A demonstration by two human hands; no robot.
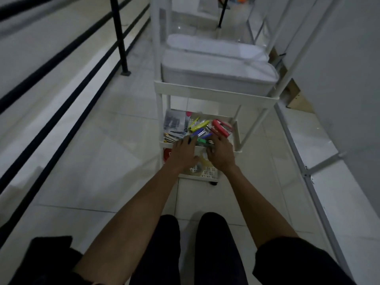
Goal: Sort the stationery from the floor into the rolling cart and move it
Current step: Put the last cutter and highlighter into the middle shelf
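Both hands were on the near rim of the middle shelf of the white plastic rolling cart (216, 93) — the left hand (183, 152) and the right hand (221, 154) just beside each other, fingers curled over the edge. Whether they gripped it firmly, I could not tell.

The sorting looked almost finished to me. Staplers lay in a heap on that shelf: a red stapler (222, 127), a yellow stapler (199, 125) and a blue stapler (199, 133) among them, right past the fingertips. On the pale tiled floor (102, 161) around the cart I saw no loose stationery. What remained, I judged, was the moving — the cart stood between a black metal railing (119, 36) and a white wall (339, 58).
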